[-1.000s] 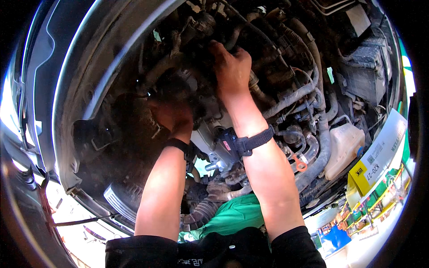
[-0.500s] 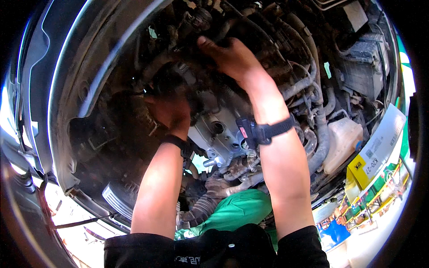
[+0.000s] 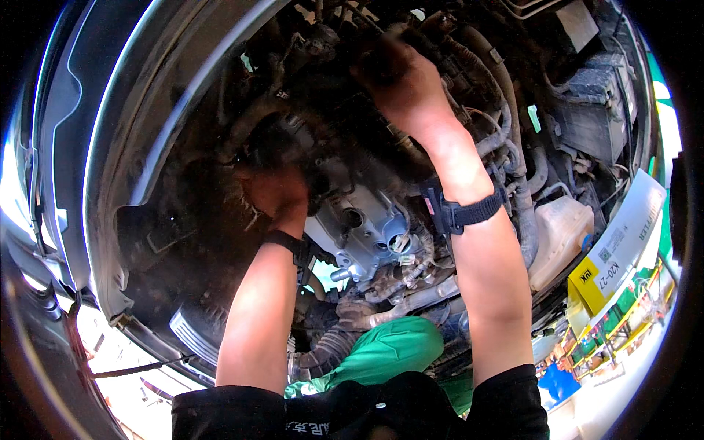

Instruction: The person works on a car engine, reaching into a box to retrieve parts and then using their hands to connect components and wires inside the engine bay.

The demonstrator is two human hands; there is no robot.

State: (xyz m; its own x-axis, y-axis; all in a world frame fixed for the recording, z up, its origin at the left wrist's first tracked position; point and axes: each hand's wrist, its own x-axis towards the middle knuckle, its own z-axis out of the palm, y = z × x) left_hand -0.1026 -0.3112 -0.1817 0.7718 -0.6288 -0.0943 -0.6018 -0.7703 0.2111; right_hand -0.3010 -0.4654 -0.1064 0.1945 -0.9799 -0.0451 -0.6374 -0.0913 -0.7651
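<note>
Both my arms reach into a dark, greasy engine bay, each with a black strap round the wrist. My left hand (image 3: 273,189) is in shadow beside a dark, rounded part (image 3: 279,139), left of the grey metal engine cover (image 3: 356,227). Its fingers are too dark to make out, and whether it holds anything is hidden. Farther in and to the right, my right hand (image 3: 414,92) is among dark hoses and engine parts. Shadow hides its fingertips and anything in them. Round openings show in the engine cover between my forearms.
A battery (image 3: 594,110) and thick hoses (image 3: 506,125) stand at the right, above a whitish plastic reservoir (image 3: 563,238). A white and yellow box (image 3: 605,257) lies at the right edge. Close to me are a ribbed hose (image 3: 326,352) and green fabric (image 3: 392,348). Body panels curve along the left.
My right hand has moved to the right and slightly farther in, with its forearm shifting right. The left hand stays in nearly the same place.
</note>
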